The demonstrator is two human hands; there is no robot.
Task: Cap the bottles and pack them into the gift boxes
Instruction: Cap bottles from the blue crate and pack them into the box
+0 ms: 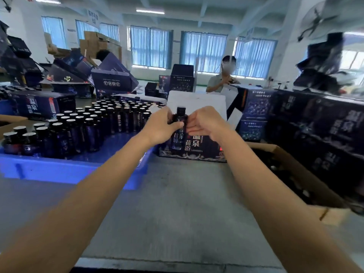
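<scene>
A dark bottle [180, 115] with a black cap stands upright between my hands, just above the open dark gift box [199, 148] with white lettering. My left hand [163, 126] grips the bottle's left side with fingers and thumb. My right hand [204, 121] pinches its right side. The box's white lid [197, 104] stands up behind the bottle. Several dark bottles [88, 127] with silvery tops fill the blue tray [59, 170] on the left. The bottle's lower part is hidden by my hands and the box.
Stacked dark gift boxes [319, 127] rise on the right, with an open cardboard carton [295, 174] in front of them. More boxes [78, 75] pile up at the back left. A person [224, 79] stands across the table. Grey tabletop [177, 213] lies in front.
</scene>
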